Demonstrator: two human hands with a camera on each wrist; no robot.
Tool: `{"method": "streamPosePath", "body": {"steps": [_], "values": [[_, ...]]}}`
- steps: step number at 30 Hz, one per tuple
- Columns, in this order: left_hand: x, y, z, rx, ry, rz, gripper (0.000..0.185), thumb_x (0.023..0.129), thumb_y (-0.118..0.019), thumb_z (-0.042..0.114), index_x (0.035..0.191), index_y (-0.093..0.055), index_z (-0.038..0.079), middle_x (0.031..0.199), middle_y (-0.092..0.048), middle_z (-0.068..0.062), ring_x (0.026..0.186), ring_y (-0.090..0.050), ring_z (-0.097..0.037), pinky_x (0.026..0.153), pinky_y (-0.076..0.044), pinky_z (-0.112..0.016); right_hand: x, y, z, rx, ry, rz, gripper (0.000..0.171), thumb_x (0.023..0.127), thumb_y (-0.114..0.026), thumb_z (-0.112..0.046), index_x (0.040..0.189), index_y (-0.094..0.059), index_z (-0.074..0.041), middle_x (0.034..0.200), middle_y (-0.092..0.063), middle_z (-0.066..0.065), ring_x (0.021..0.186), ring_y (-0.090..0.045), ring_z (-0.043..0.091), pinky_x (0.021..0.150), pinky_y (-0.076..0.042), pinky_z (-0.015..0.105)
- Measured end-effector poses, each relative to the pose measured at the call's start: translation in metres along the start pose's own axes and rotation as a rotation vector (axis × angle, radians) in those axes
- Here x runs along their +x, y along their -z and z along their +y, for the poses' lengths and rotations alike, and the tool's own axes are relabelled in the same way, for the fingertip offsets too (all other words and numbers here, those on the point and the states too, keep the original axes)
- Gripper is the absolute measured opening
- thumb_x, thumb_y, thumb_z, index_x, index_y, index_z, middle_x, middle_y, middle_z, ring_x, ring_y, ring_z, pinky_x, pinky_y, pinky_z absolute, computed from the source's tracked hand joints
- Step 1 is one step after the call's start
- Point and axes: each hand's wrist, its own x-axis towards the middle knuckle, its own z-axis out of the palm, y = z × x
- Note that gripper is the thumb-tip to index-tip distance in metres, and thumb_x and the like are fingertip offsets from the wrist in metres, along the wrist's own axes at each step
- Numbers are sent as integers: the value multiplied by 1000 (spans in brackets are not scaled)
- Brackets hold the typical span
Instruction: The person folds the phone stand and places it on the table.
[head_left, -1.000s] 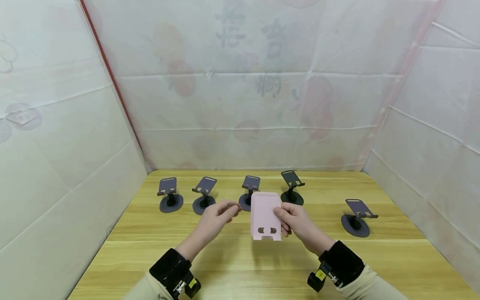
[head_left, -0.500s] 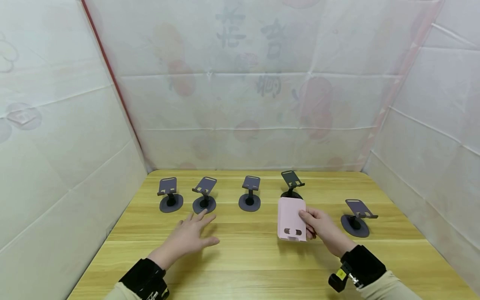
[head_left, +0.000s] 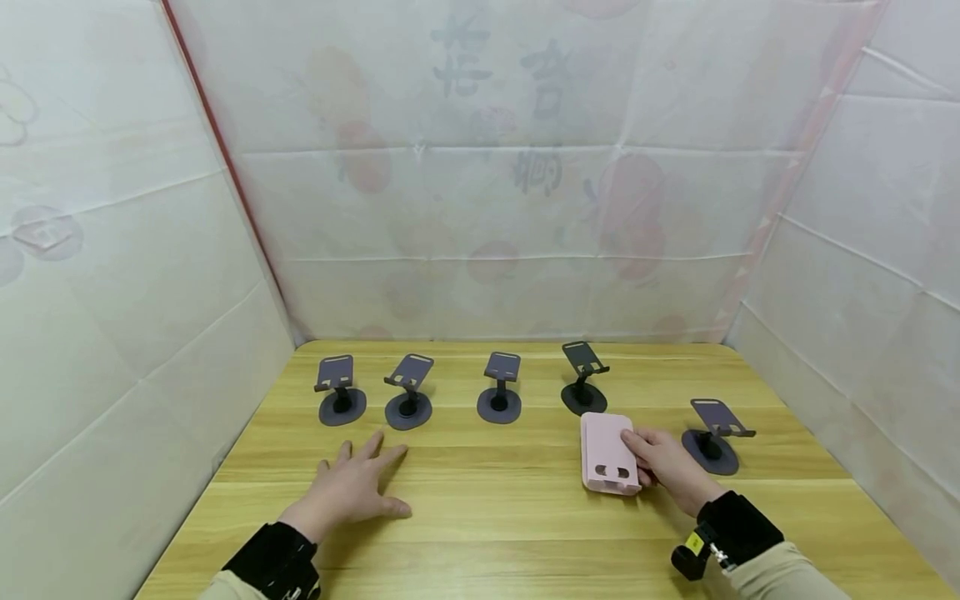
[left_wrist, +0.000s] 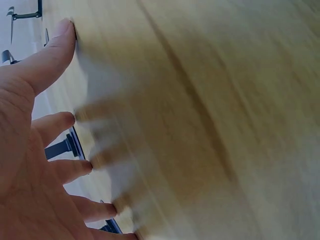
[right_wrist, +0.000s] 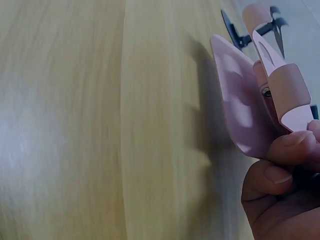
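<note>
Unmarked pink phone stand [head_left: 610, 454] in right hand [head_left: 667, 463], label-free

The wooden surface [head_left: 525, 517] carries five dark phone stands; four stand in a row near the back: the first [head_left: 341, 392] at far left, then the second [head_left: 408, 393], the third [head_left: 500, 388] and the fourth [head_left: 582, 378]; the fifth [head_left: 712, 436] stands apart, nearer the right edge. A folded pink stand [head_left: 609, 453] lies low on the surface between the fourth and fifth, and the left hand [head_left: 347, 489] rests flat on the wood in front of the second.
</note>
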Motion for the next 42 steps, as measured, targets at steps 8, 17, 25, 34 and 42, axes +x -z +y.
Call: {"method": "streamPosePath", "body": {"steps": [8, 17, 25, 34, 42], "values": [[0, 0, 0, 32, -7, -1, 100, 70, -78, 74, 152, -51, 22, 161, -34, -24, 135, -30, -70, 96, -27, -88, 2, 8, 8, -47, -29, -4, 37, 111, -46, -33, 85, -53, -6, 59, -40, -2, 52, -40, 13, 52, -37, 25], [3, -5, -2, 58, -17, 2, 100, 70, -76, 76, 151, -52, 23, 160, -36, -23, 134, -31, -70, 94, -29, -88, 2, 13, 7, -81, -89, -49, 35, 110, -48, -28, 84, -54, -6, 59, -31, -3, 49, -27, 12, 48, -23, 25], [1, -3, 1, 58, -21, -2, 100, 71, -76, 75, 152, -52, 22, 160, -35, -24, 134, -31, -70, 94, -30, -88, 5, 13, 8, -139, -149, -57, 35, 110, -50, -28, 82, -54, -7, 58, -34, -3, 49, -29, 11, 47, -24, 24], [0, -1, -1, 65, -18, -4, 99, 71, -76, 75, 152, -52, 22, 160, -36, -25, 134, -32, -70, 93, -31, -87, 9, 12, 1, -215, -201, -69, 38, 110, -50, -28, 76, -48, -9, 57, -32, -3, 48, -28, 11, 46, -24, 24], [2, -2, -2, 69, -14, -12, 100, 71, -75, 76, 152, -51, 23, 160, -35, -24, 134, -32, -70, 93, -31, -87, 7, 12, 2, -218, -193, -29, 41, 107, -56, -30, 72, -47, -12, 55, -29, -4, 47, -27, 11, 46, -23, 24]]}}
